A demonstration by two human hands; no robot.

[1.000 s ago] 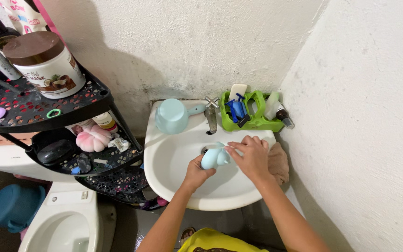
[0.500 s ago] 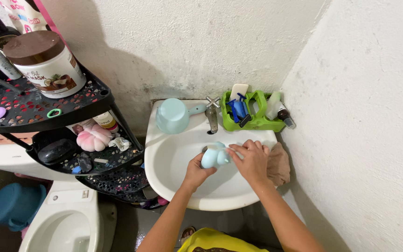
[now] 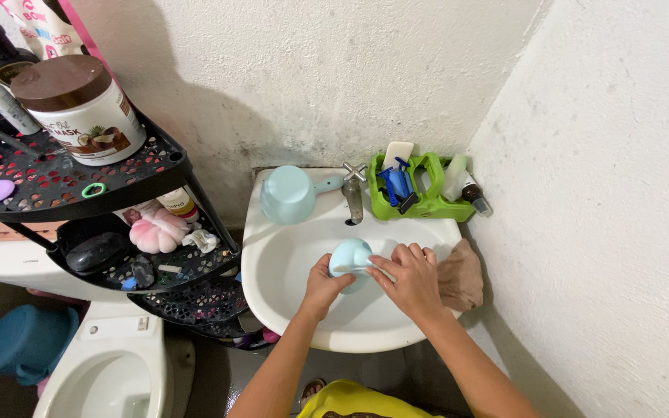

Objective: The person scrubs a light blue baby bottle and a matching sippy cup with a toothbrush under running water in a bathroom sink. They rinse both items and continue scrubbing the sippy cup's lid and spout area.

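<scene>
- White sink (image 3: 288, 310) against the wall, tap (image 3: 353, 193) at its back edge, pale blue scoop (image 3: 288, 193) on the back-left rim, green caddy (image 3: 420, 193) at the back-right corner, brown cloth (image 3: 461, 275) on the right rim.
- Black corner shelf (image 3: 156, 166) left of the sink, large brown-lidded jar (image 3: 79, 108) on top.
- Left hand (image 3: 325, 282) clamped on small pale blue cup (image 3: 350, 259), over the basin's middle.
- Right hand (image 3: 408, 279) closed, fingers pressed on the cup's rim.
- Since a second ago, hardly any shift: cup in the same spot over the basin, both hands kept on it; handling ongoing.
</scene>
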